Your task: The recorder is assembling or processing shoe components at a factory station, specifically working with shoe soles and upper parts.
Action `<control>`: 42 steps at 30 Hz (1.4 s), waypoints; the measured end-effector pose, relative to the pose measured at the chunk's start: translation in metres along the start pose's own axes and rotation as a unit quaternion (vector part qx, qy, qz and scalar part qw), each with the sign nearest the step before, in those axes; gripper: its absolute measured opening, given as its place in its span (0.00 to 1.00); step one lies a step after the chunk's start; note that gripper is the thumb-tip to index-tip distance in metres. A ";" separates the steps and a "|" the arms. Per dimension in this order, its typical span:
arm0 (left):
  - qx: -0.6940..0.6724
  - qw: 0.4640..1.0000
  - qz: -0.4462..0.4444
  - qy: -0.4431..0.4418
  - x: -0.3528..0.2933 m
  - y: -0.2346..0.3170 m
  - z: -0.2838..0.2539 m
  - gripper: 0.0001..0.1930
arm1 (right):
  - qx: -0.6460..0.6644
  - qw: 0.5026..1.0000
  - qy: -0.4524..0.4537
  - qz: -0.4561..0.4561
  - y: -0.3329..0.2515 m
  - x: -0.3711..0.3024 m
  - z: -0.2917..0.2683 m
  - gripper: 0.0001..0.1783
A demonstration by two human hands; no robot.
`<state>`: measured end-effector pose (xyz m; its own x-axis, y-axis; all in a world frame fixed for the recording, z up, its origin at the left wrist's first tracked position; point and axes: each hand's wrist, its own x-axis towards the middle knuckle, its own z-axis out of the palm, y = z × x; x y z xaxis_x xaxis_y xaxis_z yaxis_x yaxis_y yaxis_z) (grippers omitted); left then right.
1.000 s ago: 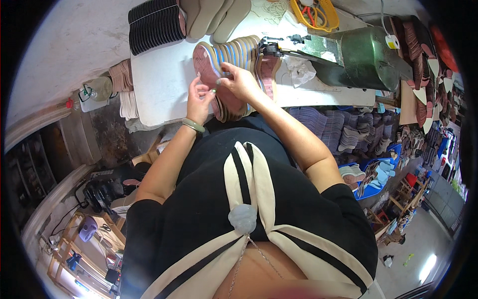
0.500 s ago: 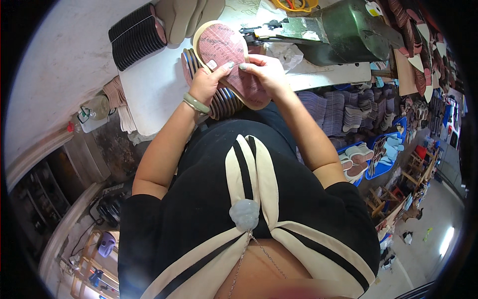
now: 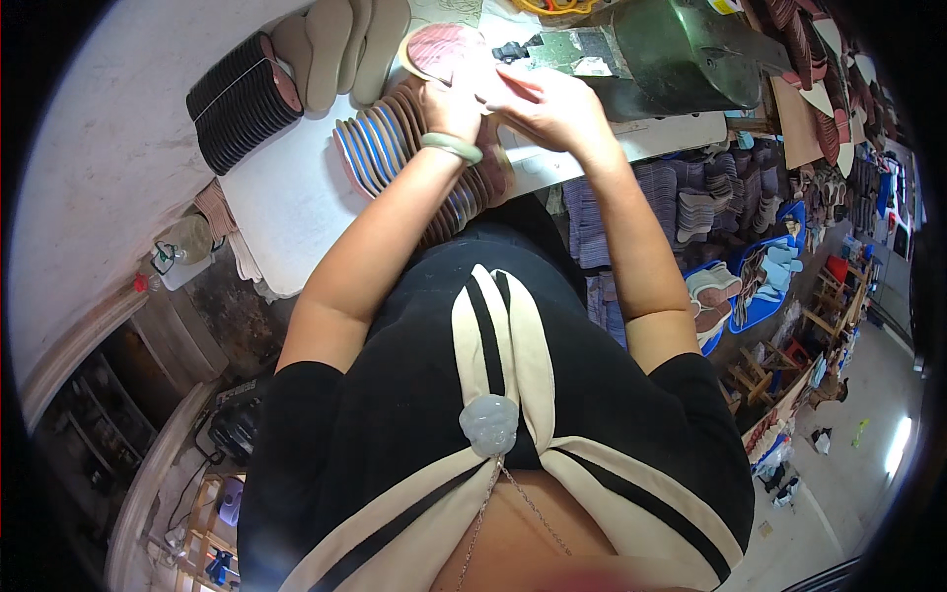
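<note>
A pink-topped shoe insole (image 3: 442, 47) with a pale edge is held up at the sewing machine's narrow end. My left hand (image 3: 453, 107), with a pale green bangle on its wrist, is closed on the insole's near part. My right hand (image 3: 554, 107) grips its right side, thumb and fingers partly hidden by glare. The insole's near end lies behind my hands. Just below, a long row of stacked soles (image 3: 373, 148) with tan, blue and dark edges stands on the white table (image 3: 286, 192), partly covered by my left forearm.
The green sewing machine (image 3: 681, 54) fills the upper right of the table. A tied bundle of black soles (image 3: 242, 104) and several grey-beige soles (image 3: 328, 49) lie to the left. Stacks of purplish soles (image 3: 646, 202) and blue trays (image 3: 764, 296) stand at the right.
Both hands have carried the insole away from my body toward the machine's narrow end, and its far end now tilts away. More of the stacked row is uncovered.
</note>
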<state>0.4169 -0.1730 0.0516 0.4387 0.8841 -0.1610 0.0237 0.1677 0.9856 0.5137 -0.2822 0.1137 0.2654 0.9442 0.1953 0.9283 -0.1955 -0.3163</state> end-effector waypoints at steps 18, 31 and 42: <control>0.591 0.485 0.377 -0.522 0.089 0.141 0.004 0.20 | 0.749 0.543 0.043 0.376 -0.040 -0.002 0.046 0.13; 0.467 0.622 0.323 -0.540 0.101 0.114 -0.025 0.17 | 0.681 0.635 0.005 0.364 -0.015 0.009 0.048 0.15; 0.524 0.707 0.194 -0.434 0.073 0.074 -0.030 0.22 | 0.639 0.673 0.047 0.370 -0.021 0.008 0.048 0.15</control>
<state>0.4237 -0.0832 0.1114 0.9697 0.0978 -0.2237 0.2034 -0.8304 0.5187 0.4836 -0.2578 0.0770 0.6022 0.6817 -0.4155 -0.4322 -0.1592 -0.8876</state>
